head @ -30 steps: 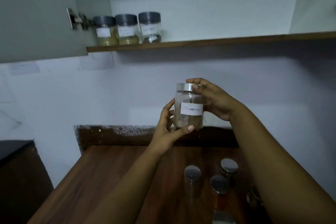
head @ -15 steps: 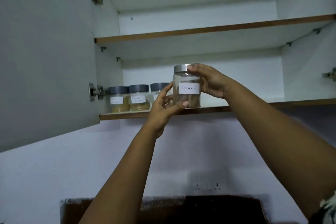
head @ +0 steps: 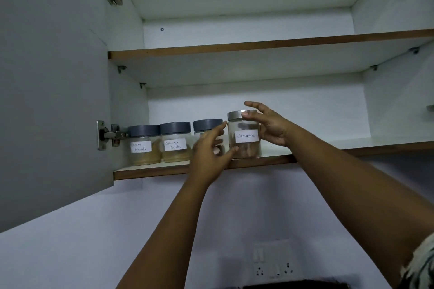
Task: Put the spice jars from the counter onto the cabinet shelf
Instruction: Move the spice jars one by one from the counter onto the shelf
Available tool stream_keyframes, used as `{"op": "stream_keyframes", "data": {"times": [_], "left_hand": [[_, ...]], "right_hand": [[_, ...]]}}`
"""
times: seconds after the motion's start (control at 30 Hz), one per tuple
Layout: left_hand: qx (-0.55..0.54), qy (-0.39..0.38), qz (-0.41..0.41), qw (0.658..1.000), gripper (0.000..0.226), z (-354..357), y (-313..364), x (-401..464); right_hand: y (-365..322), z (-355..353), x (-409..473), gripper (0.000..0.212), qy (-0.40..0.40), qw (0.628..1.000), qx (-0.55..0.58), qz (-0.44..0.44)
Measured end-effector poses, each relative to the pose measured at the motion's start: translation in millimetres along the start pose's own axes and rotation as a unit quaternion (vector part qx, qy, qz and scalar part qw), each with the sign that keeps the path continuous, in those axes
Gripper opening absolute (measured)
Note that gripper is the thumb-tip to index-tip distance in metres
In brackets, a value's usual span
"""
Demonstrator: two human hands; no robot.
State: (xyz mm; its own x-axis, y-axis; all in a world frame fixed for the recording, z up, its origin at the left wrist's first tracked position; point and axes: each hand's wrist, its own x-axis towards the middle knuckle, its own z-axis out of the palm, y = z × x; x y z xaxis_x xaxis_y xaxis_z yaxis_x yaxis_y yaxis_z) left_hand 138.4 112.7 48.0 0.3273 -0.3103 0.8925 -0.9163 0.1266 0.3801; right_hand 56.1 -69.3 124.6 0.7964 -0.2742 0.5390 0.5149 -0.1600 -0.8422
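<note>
Open cabinet, lower shelf [head: 352, 145]: the cinnamon jar [head: 244, 135] stands upright at the front edge, beside three grey-lidded jars [head: 175, 142]. Our left hand [head: 209, 155] and right hand [head: 270, 125] flank it, fingers spread, touching lightly, not clamped. We judge release imminent.

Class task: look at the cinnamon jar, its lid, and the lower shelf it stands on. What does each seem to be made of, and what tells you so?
Cinnamon jar: clear glass or plastic, since the brown contents show through; which one is unclear.
Its lid: probably brushed metal, silver with a dull sheen.
Lower shelf: likely laminated board, with a white top and a brown wood-look front edge.
</note>
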Motion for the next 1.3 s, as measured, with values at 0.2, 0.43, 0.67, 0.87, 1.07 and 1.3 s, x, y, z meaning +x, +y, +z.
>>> {"op": "stream_keyframes", "data": {"times": [0.2, 0.43, 0.67, 0.87, 1.07, 1.3], "left_hand": [[0.25, 0.171, 0.143, 0.942, 0.003, -1.2, -36.4, -20.0], [0.262, 0.179, 0.137, 0.938, 0.014, 3.0, -43.4, -20.2], [0.269, 0.181, 0.126, 0.937, 0.013, 5.3, -45.2, -19.6], [0.254, 0.178, 0.109, 0.945, 0.013, 5.2, -41.0, -20.5], [0.253, 0.175, 0.111, 0.945, 0.012, 5.0, -41.4, -20.6], [0.249, 0.185, 0.094, 0.946, 0.013, 7.7, -39.7, -19.5]], "right_hand": [[9.0, -8.5, 20.7, 0.043, -0.01, 0.997, -0.072, 0.035], [15.2, -18.6, 34.0, 0.035, -0.007, 0.992, -0.114, 0.06], [24.1, -22.5, 37.7, 0.024, 0.012, 0.993, -0.102, 0.05], [25.2, -19.7, 36.7, 0.027, 0.023, 0.993, -0.11, 0.043], [26.0, -16.9, 36.0, 0.025, 0.03, 0.991, -0.12, 0.043], [25.1, -12.7, 34.0, 0.026, 0.028, 0.991, -0.127, 0.045]]}}
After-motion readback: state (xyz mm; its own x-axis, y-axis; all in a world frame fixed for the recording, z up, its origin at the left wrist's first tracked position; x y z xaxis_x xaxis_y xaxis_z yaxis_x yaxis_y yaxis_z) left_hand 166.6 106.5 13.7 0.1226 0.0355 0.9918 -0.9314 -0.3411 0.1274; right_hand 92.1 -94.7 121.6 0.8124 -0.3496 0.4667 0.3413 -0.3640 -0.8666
